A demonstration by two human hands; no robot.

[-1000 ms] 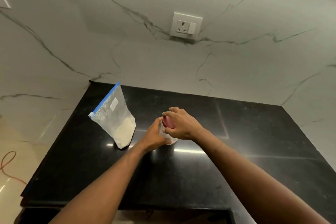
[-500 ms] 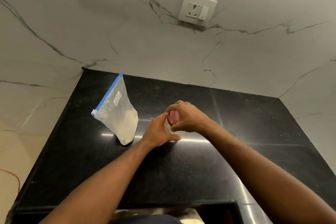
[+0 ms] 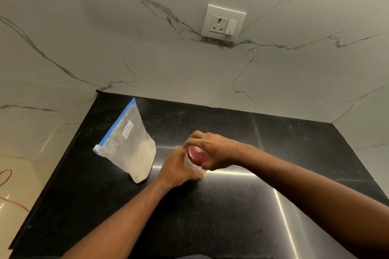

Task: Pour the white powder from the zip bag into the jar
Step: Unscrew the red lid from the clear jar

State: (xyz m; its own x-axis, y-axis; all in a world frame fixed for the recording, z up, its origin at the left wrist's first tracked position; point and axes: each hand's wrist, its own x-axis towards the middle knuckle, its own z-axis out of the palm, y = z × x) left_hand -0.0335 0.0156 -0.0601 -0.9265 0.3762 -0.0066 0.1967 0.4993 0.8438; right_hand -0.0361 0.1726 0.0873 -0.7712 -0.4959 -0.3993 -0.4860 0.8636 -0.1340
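A clear zip bag (image 3: pixel 130 145) with a blue seal strip stands upright on the black counter, left of centre, with white powder filling its lower part. To its right stands a small clear jar (image 3: pixel 192 167) with a red lid (image 3: pixel 196 155). My left hand (image 3: pixel 175 169) wraps around the jar's body from the left. From above and the right, my right hand (image 3: pixel 212 150) grips the red lid with its fingers. Most of the jar is hidden by both hands.
The black counter (image 3: pixel 231 216) ends at a marble wall behind and at both sides. A white wall socket (image 3: pixel 223 23) sits above. Off the counter's left edge lies a floor with an orange cable (image 3: pixel 6 185).
The camera has tilted, so the scene sits lower in the frame. Both hands stay on the jar and lid; more of the red lid shows under my right hand's fingers.
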